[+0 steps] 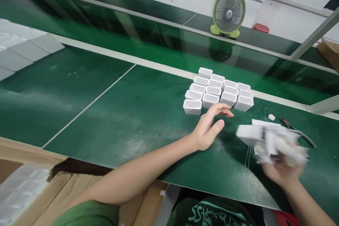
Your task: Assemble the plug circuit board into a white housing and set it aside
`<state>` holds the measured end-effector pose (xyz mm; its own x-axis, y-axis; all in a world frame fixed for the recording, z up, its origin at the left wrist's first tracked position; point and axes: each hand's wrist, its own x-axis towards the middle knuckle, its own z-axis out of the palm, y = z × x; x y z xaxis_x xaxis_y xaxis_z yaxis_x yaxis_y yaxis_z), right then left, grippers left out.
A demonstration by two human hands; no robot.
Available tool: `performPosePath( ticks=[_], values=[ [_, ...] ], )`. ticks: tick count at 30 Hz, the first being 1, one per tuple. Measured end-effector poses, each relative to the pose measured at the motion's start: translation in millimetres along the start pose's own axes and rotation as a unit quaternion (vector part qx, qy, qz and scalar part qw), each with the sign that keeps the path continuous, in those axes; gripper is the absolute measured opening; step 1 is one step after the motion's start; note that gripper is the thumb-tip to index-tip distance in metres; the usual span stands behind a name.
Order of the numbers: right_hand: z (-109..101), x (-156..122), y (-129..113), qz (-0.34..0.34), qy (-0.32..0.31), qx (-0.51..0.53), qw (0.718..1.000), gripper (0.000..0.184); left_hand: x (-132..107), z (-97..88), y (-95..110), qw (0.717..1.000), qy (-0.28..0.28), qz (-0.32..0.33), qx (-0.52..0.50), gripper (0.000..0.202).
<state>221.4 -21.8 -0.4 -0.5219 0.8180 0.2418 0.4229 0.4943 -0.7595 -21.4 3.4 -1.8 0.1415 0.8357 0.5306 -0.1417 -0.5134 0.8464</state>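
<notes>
white plastic housings (218,91) clustered on green bench (119,113); left hand (209,127) open, empty, beside them; right hand (280,166) grips blurred white part (265,139); careless sweep could scatter rows.

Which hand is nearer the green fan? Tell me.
Left. The left hand is open just in front of the white boxes, below the green fan; the right hand, holding blurred white parts, is lower and farther right.

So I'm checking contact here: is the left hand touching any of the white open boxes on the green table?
Apart. The head view shows the left hand open, with green table visible between its fingertips and the nearest of the white open boxes.
</notes>
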Motion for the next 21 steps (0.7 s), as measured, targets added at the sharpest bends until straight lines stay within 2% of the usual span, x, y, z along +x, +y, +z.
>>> performPosePath(
  ticks=[5,13,18,19,21],
  values=[
    [10.6,3.8,5.9,-0.086,-0.060,-0.135,0.985,0.059,1.4,1.0,4.2,1.000,-0.004,-0.016,0.010,0.040],
    [5.6,4.9,1.6,-0.126,-0.050,-0.192,0.972,0.067,3.1,-1.0,2.7,0.999,-0.017,-0.016,0.039,0.037],
    [6.7,2.6,-0.7,-0.163,0.066,-0.165,0.971,0.066,3.5,-1.4,4.4,0.999,-0.016,-0.011,0.050,0.037],
    [7.8,2.9,-0.3,-0.154,0.054,-0.168,0.972,0.065,3.8,-1.4,5.2,0.998,-0.015,-0.011,0.052,0.037],
    [10.5,3.8,1.4,-0.130,-0.011,-0.186,0.974,0.062,4.2,-1.6,6.9,0.998,-0.010,-0.010,0.057,0.036]
  ],
)
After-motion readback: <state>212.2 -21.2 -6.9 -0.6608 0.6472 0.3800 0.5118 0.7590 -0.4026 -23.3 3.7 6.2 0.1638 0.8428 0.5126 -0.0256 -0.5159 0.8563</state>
